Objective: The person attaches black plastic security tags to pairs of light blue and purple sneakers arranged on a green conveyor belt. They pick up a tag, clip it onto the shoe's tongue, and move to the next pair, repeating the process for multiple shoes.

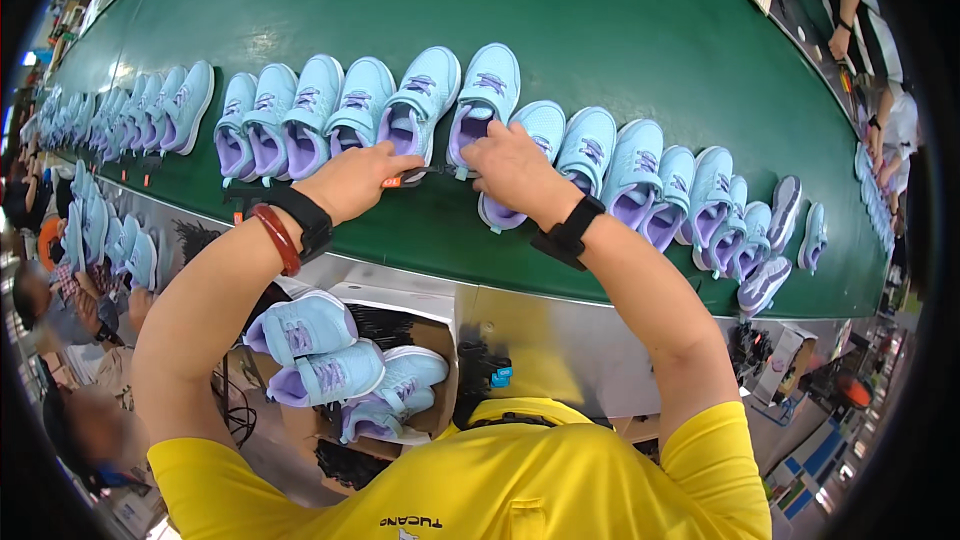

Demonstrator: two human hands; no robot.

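Observation:
My left hand (352, 180) is closed on a thin black plastic shoe hanger (434, 171) with an orange tag (391, 182), at the heel of a light blue sneaker (428, 80). The hanger reaches toward my right hand (512, 168), whose bent fingers grip the heel opening of the neighbouring sneaker (490, 75). Both sneakers have purple laces and lining, and their toes point away from me. My fingers partly hide the heels and the hanger's ends. Another sneaker (505, 217) lies partly behind my right wrist.
More light blue sneakers (320, 100) line the green table (620, 30) on both sides. Below its metal edge, a carton (445, 325) holds sneakers and black hangers. Other people work at the far left and at the right, where a hand (838, 43) shows.

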